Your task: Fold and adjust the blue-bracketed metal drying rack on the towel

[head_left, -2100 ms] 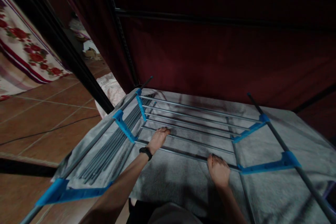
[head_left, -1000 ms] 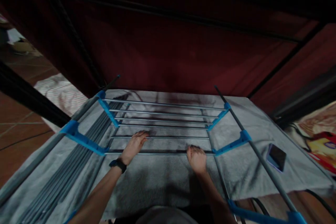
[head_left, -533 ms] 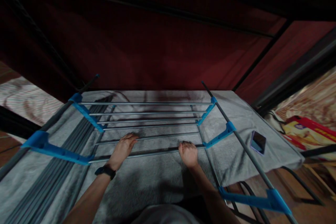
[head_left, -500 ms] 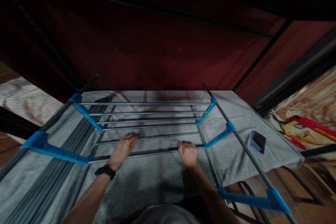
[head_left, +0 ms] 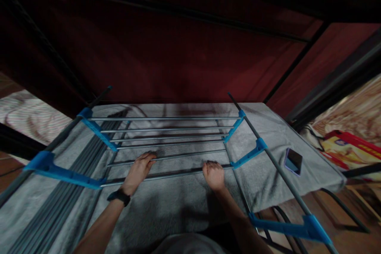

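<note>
A partly assembled rack (head_left: 175, 173) of grey metal tubes and blue plastic brackets lies over a grey blanket (head_left: 166, 202). Its crosswise rods run between the left and right brackets. My left hand (head_left: 140, 170), with a dark wristband, is closed over the rods at the left; its fingertips curl at the second rod from the front. On the right, my right hand (head_left: 213, 174) is wrapped round the front rod, close to a blue bracket (head_left: 249, 154). The undersides of both hands' fingers are hidden.
A bundle of loose grey tubes (head_left: 64, 202) lies on the left. A phone (head_left: 293, 162) rests on the blanket at the right, with a red and yellow package (head_left: 351, 147) beyond it. Dark red fabric (head_left: 184, 59) hangs behind. Another blue bracket (head_left: 282, 226) sits at front right.
</note>
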`<state>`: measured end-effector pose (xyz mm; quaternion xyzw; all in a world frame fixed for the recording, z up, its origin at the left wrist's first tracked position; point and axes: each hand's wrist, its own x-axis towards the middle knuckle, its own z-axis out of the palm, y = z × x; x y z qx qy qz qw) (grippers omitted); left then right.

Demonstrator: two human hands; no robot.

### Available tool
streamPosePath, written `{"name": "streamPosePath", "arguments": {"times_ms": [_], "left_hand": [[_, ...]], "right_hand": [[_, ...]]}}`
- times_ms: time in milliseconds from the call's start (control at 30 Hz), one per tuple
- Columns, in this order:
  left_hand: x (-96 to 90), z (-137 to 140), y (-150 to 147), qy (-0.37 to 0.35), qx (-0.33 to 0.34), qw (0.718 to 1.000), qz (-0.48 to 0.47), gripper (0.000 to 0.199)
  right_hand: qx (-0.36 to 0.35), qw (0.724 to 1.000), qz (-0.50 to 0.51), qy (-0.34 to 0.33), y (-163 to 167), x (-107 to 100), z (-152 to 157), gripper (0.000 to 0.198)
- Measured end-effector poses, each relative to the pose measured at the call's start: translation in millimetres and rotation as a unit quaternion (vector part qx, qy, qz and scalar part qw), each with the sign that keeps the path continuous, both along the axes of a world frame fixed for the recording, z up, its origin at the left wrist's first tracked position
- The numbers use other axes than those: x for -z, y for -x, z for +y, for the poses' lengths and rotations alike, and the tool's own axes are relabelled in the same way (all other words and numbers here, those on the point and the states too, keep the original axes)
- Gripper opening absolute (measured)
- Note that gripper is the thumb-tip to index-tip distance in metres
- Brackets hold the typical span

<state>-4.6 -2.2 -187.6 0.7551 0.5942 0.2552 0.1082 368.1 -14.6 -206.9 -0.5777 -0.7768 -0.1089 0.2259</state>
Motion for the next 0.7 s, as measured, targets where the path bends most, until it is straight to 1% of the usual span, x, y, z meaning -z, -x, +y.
{"name": "streamPosePath", "arguments": {"times_ms": [167, 333, 567, 700], "left_hand": [[-0.7, 0.5, 0.0, -0.004, 0.007, 1.0, -0.015, 0.035], [-1.0, 0.9, -0.7, -0.001, 0.014, 1.0, -0.02, 0.039], [2.4, 2.7, 1.8, -0.007, 0.02, 0.999, -0.03, 0.035], [-0.8, -1.1, 0.3, -0.014, 0.017, 0.999, -0.029, 0.033]], "right_hand": [[-0.002, 1.0, 0.001, -0.009, 0.2, -1.9, -0.2, 0.032], [0.002, 1.0, 0.002, -0.006, 0.7, -2.5, -0.6, 0.032], [-0.001, 1.0, 0.011, 0.007, 1.3, -2.4, -1.5, 0.033], [-0.004, 1.0, 0.021, 0.004, 0.2, -1.1, -1.8, 0.035]]}}
